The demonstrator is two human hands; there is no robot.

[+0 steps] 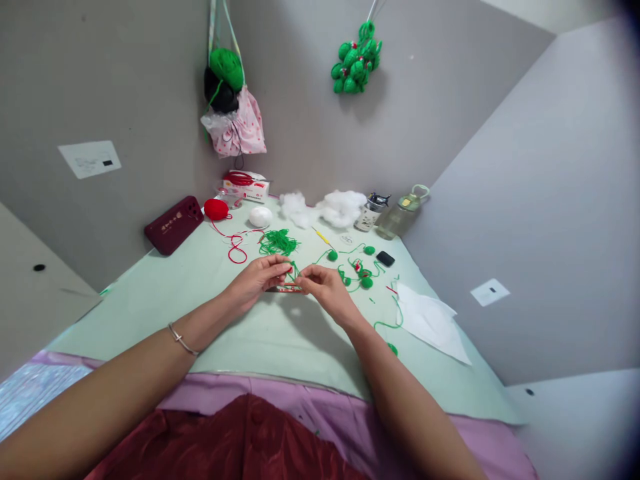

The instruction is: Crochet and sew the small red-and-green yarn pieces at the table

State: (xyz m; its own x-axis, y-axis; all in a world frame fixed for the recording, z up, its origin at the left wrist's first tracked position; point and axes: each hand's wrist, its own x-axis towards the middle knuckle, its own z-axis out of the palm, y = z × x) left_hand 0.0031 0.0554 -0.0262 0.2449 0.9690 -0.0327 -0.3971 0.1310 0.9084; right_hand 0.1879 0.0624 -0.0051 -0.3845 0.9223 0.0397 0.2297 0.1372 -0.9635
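My two hands meet low over the middle of the table. My left hand (265,275) pinches a small red piece with green yarn (294,269) rising from it. My right hand (320,283) has thumb and fingertips closed on the same green strands, just to the right. Close under the fingers lies a narrow orange-brown object (286,289); my hands partly cover it and its kind is unclear. Beyond my left hand is a loose tangle of green yarn (279,242). Several small green crocheted balls (367,283) with yarn tails lie right of my right hand.
A red yarn ball (217,209), white yarn ball (260,216), and white stuffing (342,208) sit at the back. A yellow-handled crochet hook (323,237) lies nearer. A maroon phone (175,225) leans left; a bottle (403,213) stands back right. White sheets (433,323) lie right.
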